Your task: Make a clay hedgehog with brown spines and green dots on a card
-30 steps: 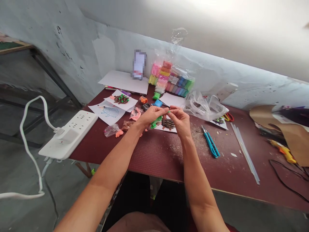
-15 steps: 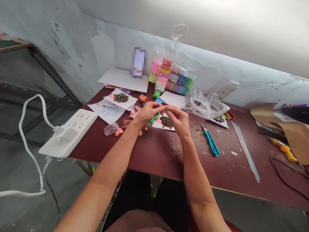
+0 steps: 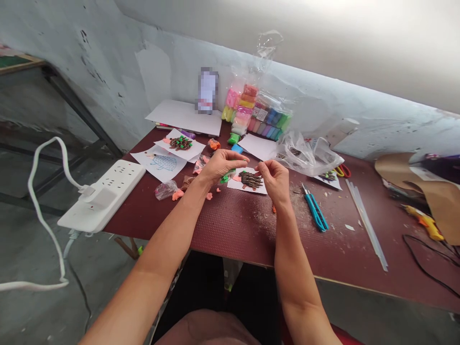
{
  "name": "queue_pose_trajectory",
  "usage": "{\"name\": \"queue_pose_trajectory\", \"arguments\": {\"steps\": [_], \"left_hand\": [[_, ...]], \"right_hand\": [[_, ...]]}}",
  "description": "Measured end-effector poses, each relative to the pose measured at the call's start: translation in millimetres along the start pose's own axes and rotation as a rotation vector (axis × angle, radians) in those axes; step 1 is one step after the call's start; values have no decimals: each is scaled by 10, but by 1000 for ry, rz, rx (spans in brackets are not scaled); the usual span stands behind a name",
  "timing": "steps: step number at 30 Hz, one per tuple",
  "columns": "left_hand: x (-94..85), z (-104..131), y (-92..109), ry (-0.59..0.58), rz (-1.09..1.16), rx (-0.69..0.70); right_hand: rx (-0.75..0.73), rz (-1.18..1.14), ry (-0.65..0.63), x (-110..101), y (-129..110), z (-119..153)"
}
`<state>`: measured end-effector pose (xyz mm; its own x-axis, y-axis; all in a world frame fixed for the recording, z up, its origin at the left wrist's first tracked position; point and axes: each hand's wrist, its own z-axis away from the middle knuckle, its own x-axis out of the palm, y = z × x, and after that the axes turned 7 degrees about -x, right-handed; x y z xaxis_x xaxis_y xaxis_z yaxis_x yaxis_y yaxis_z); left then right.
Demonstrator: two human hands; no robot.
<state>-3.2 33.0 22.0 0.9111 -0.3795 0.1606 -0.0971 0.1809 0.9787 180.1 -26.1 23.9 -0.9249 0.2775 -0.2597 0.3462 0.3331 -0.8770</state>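
My left hand (image 3: 223, 165) is closed over a packet of green clay (image 3: 227, 176), which shows below the fingers. A small green bit seems to sit at its thumb and forefinger tips. My right hand (image 3: 275, 175) is closed in a pinch, a short gap to the right; what the fingertips hold, if anything, is too small to make out. Beneath and between the hands lies a white card with a hedgehog figure (image 3: 250, 179) of dark brown spiny pieces, a pinkish-orange face and a green speck on top. My right hand covers part of the card's right edge.
Left are a finished-looking hedgehog card (image 3: 180, 143), a blue hedgehog drawing (image 3: 163, 163), orange clay scraps (image 3: 177, 194) and a white power strip (image 3: 104, 196). Behind stand bagged coloured clays (image 3: 266, 120). Right lie a blue utility knife (image 3: 315, 210), glue sticks (image 3: 366, 225) and a yellow glue gun (image 3: 424, 221).
My hands have come apart: the right hand has moved right, away from the left fingertips. More of the hedgehog figure between them shows. The left hand has barely moved.
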Motion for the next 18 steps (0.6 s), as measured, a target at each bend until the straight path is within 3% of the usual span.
{"name": "queue_pose_trajectory", "arguments": {"steps": [10,18], "left_hand": [[97,43,27,-98,-74,0],[105,33,-1,-213,-118,22]], "right_hand": [[73,-188,-129,119,-70,75],[98,-250,-107,122,-59,70]]}}
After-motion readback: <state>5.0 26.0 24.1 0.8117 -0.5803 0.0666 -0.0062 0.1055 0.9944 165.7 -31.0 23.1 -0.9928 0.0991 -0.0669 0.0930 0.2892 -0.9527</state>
